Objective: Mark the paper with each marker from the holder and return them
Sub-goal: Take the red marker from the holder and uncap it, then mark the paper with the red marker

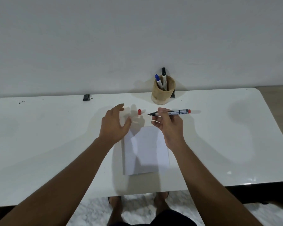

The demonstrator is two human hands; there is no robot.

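My right hand point(168, 126) holds an uncapped red-ended marker point(175, 112) level above the table, its dark tip pointing left. The marker's red cap point(139, 112) lies on the table just left of that tip. My left hand point(115, 126) hovers open beside the cap, fingers spread, holding nothing. A white sheet of paper point(145, 152) lies below and between both hands. Behind them stands a tan round holder point(162, 93) with a blue-capped marker point(158, 79) and a black-capped marker point(164, 75) upright in it.
The white table point(39, 144) runs against a pale wall. A small dark clip-like object point(87, 97) sits at the table's back edge on the left. Another dark piece point(173, 94) shows just behind the holder. My feet show below the front edge.
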